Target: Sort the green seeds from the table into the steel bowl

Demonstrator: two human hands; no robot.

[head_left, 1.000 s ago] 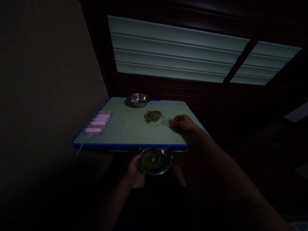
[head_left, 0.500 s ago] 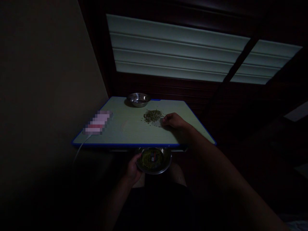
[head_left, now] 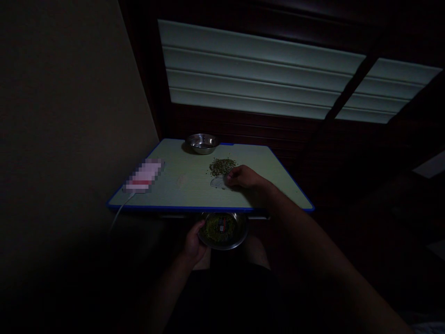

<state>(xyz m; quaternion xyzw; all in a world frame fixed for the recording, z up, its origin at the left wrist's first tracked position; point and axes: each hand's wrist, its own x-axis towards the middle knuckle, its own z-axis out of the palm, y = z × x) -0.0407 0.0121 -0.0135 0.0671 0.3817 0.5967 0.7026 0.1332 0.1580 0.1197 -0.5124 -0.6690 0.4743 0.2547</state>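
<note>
A pile of small greenish-brown beans or seeds [head_left: 221, 166] lies on the pale, blue-edged tabletop [head_left: 174, 195]. At its near edge, my right hand [head_left: 242, 177] is closed on a flat, clear plastic piece [head_left: 218, 183] with a rounded end, held low over the surface. Whether the plastic touches the tabletop, I cannot tell. Below the table's front edge, my left hand [head_left: 194, 243] grips the left rim of a steel bowl [head_left: 239, 239], thumb on top. Inside that bowl are greenish grains [head_left: 213, 230] and a small dark label-like patch [head_left: 221, 225].
A second steel bowl [head_left: 202, 144] stands at the table's back edge. To the left lies a blurred-out, phone-like object [head_left: 143, 176] with a white cable [head_left: 120, 213] hanging over the front edge. A wall rises on the left, and dark slatted panels stand behind. The room is dim.
My right hand has moved a little left and toward me with the plastic piece, which now sits at the pile's near side. My left hand and its bowl have barely moved.
</note>
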